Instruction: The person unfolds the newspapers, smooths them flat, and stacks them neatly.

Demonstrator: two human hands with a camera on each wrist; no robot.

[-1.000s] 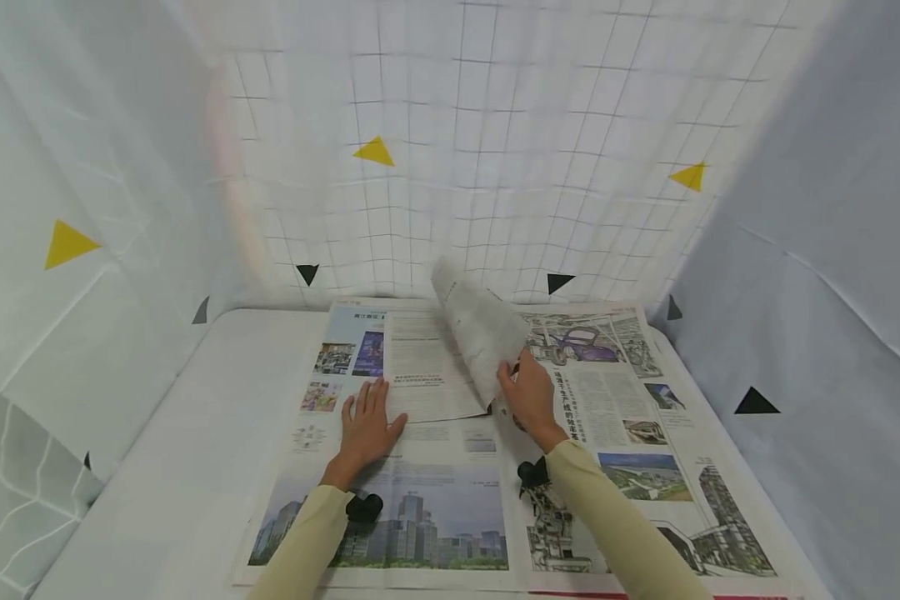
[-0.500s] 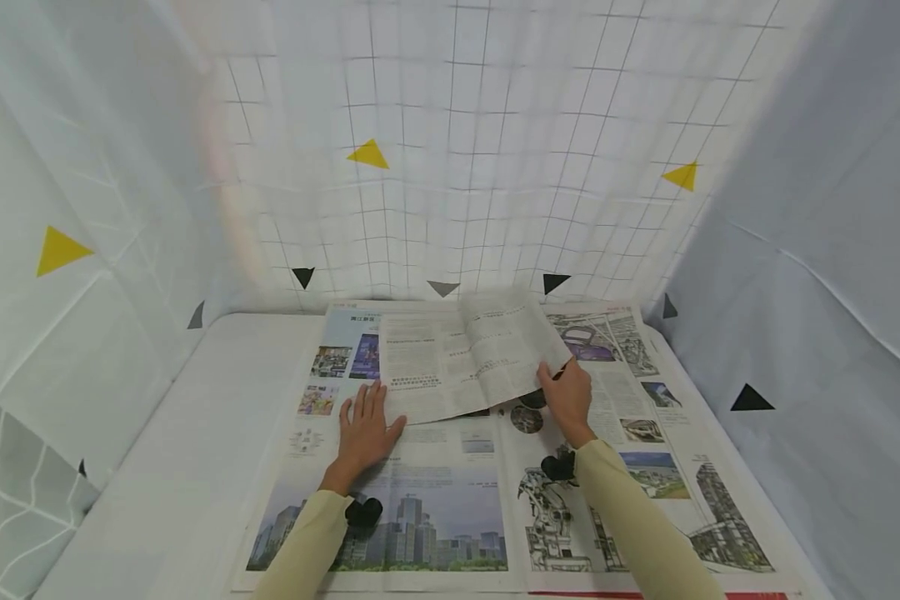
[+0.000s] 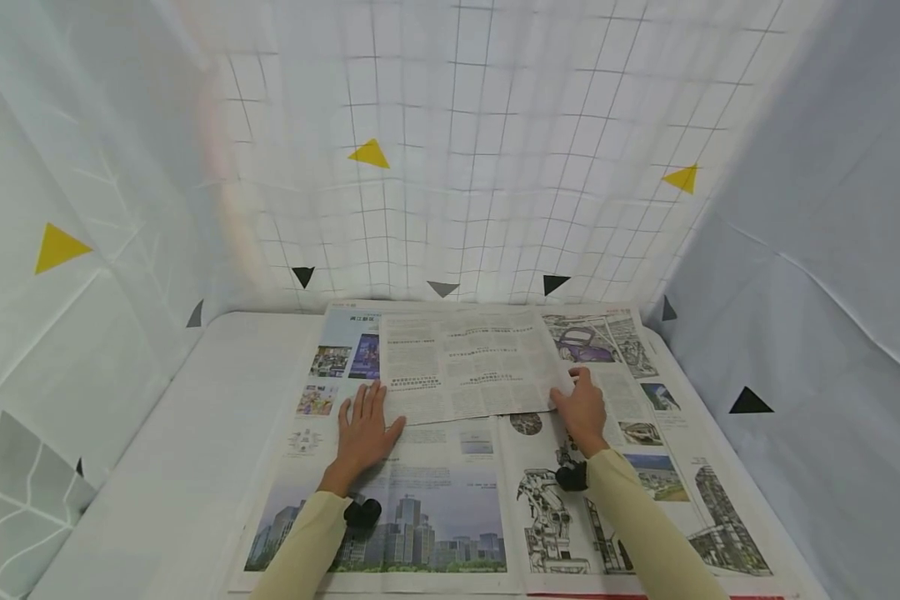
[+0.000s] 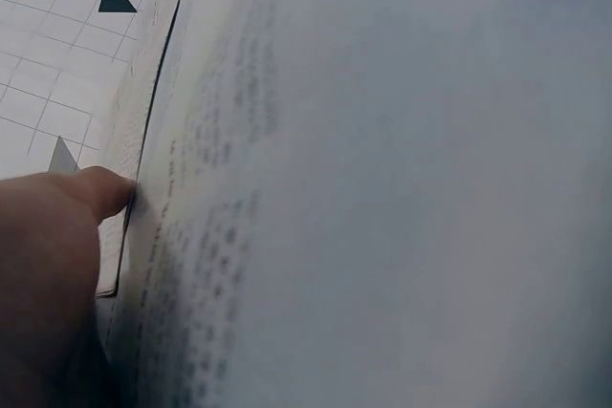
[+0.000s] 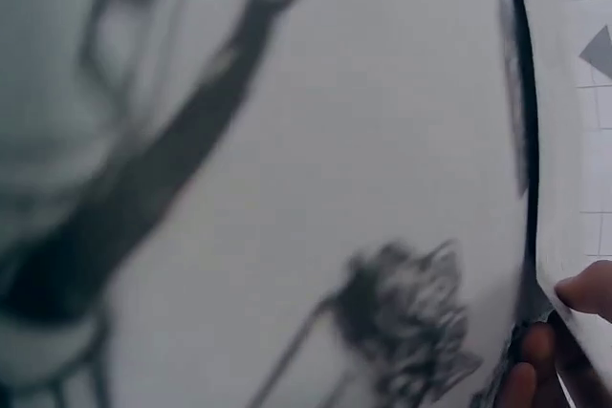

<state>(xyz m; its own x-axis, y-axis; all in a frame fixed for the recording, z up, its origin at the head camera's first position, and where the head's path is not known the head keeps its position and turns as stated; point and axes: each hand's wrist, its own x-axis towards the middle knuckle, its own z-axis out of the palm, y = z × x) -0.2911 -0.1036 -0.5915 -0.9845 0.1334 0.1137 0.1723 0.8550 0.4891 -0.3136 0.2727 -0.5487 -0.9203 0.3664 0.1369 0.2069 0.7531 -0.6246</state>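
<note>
A smaller newsprint sheet [image 3: 487, 358], covered in columns of text, lies spread over the upper middle of a large open newspaper [image 3: 450, 454]. My left hand [image 3: 363, 433] rests flat at its lower left corner, fingers spread; in the left wrist view the thumb [image 4: 107, 190] touches the sheet's edge. At the lower right corner, my right hand [image 3: 581, 410] pinches the sheet. In the right wrist view the thumb [image 5: 588, 291] is on top, with fingers [image 5: 538, 343] below the slightly raised edge. Much of both wrist views is blurred.
The newspaper lies on a white table [image 3: 172, 450], whose bare surface shows at the left. A white gridded curtain [image 3: 487, 167] hangs behind, with plain side curtains [image 3: 810, 250] marked by yellow and black triangles.
My right hand has moved right with the sheet's corner. The curled-up right half of the sheet has unrolled and come down flat on the newspaper. My left hand has stayed in place.
</note>
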